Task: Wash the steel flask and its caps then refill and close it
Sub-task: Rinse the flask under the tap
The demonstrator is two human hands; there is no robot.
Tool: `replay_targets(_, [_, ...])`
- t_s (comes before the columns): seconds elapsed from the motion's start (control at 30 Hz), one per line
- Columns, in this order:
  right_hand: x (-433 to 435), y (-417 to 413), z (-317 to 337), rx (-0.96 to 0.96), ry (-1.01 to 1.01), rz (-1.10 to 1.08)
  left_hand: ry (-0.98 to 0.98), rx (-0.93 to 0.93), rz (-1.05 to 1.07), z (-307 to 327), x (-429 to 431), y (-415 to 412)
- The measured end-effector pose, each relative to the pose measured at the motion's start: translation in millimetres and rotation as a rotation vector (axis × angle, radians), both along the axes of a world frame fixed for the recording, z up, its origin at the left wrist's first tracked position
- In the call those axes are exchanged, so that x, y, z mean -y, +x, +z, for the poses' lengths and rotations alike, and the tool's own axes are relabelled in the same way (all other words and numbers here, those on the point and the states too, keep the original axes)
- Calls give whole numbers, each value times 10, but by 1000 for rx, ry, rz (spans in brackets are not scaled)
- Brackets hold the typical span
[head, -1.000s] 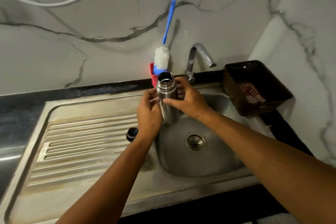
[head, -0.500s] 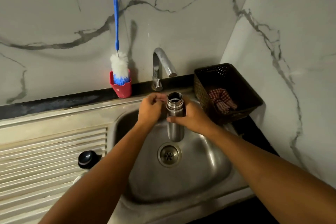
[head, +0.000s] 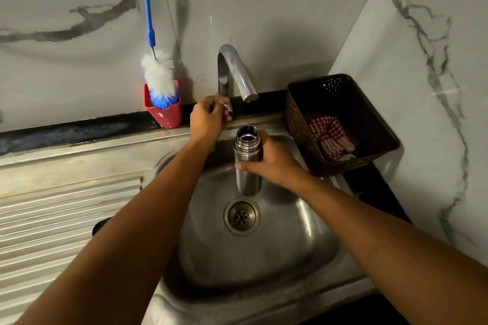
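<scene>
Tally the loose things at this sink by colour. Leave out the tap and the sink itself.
Steel: 1, flask
Red: 2, cup, checked cloth
Blue and white: 1, brush
Dark: 2, basket, cap
Total: 6

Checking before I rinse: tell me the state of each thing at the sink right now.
flask: uncapped, upright, held over the sink.
right hand: grips the flask's body.
left hand: grips the tap by its handle.
tap: no water visible from the spout.
brush: standing head-down in the red cup.
basket: holds a checked cloth.
black cap: off, on the drainboard, partly hidden.
</scene>
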State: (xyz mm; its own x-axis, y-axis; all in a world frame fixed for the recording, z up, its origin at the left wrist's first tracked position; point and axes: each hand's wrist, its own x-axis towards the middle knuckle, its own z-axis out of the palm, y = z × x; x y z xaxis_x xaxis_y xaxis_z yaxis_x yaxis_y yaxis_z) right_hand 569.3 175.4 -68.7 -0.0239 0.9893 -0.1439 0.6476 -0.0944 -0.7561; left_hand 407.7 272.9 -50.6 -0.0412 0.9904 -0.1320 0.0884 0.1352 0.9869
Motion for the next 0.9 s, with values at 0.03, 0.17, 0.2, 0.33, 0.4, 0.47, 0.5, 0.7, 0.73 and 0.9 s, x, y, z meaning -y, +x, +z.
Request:
replay_targets(0.03, [1,-8,-2,3,-2,-1,-35,61,23,-46,16,-38])
replay_targets(0.17, [7,-35,-15,-15,-15,-13,-164,166,27,-237,61,-204])
replay_targets(0.2, [6,-44,-23,-19,-21,-16,-175,166,16,-251,57,-229])
replay_targets(0.33, [1,-78,-25,-21,-22,-25,-184,197,25,-226,101,-230])
replay_targets(0.4, [7,-99,-24,-30,-27,-26,-185,207,59,-275,260,-194])
replay_targets(0.47, [14,-121,-33,-50,-28,-32,-188,222,55,-358,488,-152])
replay_targets(0.5, [19,-128,-40,-57,-27,-36,-189,235,18,-388,607,-124])
replay_targets(0.7, [62,-156,-59,-69,-30,-27,-172,277,-110,-362,961,-55])
replay_targets(0.73, [66,-162,-62,-72,-29,-29,-169,272,-108,-348,964,-57])
replay_targets(0.9, [56,-159,-53,-87,-16,-42,-163,240,-111,-240,977,-45])
